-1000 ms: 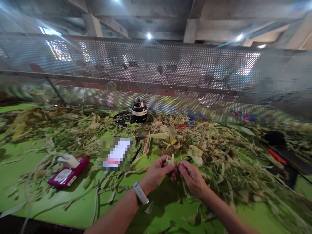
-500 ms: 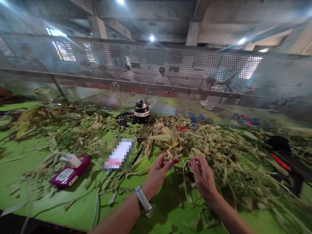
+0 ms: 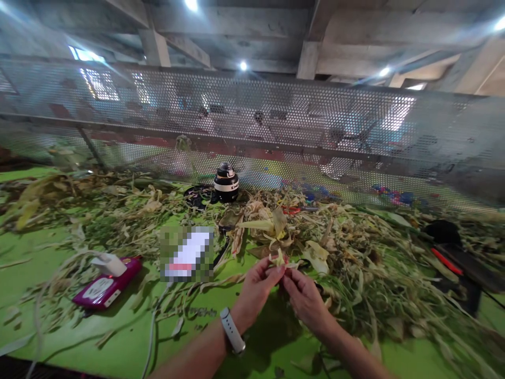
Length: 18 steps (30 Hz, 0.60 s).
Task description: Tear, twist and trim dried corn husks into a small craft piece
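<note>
My left hand [image 3: 258, 284], with a pale watch band [image 3: 232, 330] at its wrist, is closed on a small bundle of pale yellow-green husk strips [image 3: 279, 258]. The strips stick up above the fingertips. Right beside it, my right hand [image 3: 303, 296] has thumb and fingers pinched together at the lower end of the bundle. What lies between those fingers is hidden. Beyond the hands, dry corn husks [image 3: 262, 226] lie heaped, and a wide pale husk piece [image 3: 316, 257] rests to the right.
A blurred-out phone [image 3: 189, 255] and a purple power bank [image 3: 106, 284] with cables lie left. A black jar [image 3: 226, 183] stands before the perforated metal screen [image 3: 252, 110]. Red-handled scissors [image 3: 294, 209] lie among the husks. A black-and-red object [image 3: 447, 260] is at right on the green table [image 3: 130, 337].
My right hand has moved left to meet my left hand, and the long strip that hung near it no longer shows there. The view has shifted slightly.
</note>
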{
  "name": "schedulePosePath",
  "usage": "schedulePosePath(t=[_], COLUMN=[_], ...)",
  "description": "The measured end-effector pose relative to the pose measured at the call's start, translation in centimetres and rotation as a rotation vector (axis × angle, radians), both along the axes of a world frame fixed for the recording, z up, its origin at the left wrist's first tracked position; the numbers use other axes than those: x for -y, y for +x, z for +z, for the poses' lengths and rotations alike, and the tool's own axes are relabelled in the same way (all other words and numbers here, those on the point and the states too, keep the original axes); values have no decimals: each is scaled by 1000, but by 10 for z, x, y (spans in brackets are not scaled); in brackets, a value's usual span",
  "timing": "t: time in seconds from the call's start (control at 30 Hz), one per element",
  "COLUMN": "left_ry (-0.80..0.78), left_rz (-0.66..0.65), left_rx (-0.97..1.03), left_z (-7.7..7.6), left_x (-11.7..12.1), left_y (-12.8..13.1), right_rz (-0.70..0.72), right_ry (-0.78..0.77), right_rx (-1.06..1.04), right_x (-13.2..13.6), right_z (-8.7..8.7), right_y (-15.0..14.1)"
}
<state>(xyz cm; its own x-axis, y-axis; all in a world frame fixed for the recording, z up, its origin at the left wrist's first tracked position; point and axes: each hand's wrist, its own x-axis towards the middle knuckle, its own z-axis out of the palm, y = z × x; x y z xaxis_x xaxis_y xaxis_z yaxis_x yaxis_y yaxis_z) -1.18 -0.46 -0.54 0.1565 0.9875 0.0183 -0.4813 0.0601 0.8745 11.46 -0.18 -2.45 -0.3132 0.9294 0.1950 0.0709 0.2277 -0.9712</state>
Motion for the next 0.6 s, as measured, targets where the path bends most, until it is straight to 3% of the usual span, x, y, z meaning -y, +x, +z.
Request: schedulePosePath(t=[0.2, 0.33, 0.43, 0.53, 0.6], left_ry=[-89, -130, -108, -88, -76], left_rz=[10, -12, 43, 92, 24], left_rx=[36, 65, 65, 27, -89], left_z=[3, 3, 5, 8, 9], left_x=[-2, -4, -8, -11, -11], left_y=[-1, -4, -8, -13, -15], right_rz=[93, 143, 160, 130, -14], right_ry=[-206, -226, -219, -37, 244], right_rx=[13, 59, 94, 205, 285], right_x=[6, 11, 14, 13, 9], right_z=[-1, 4, 7, 16, 27], right_y=[3, 3, 3, 8, 16])
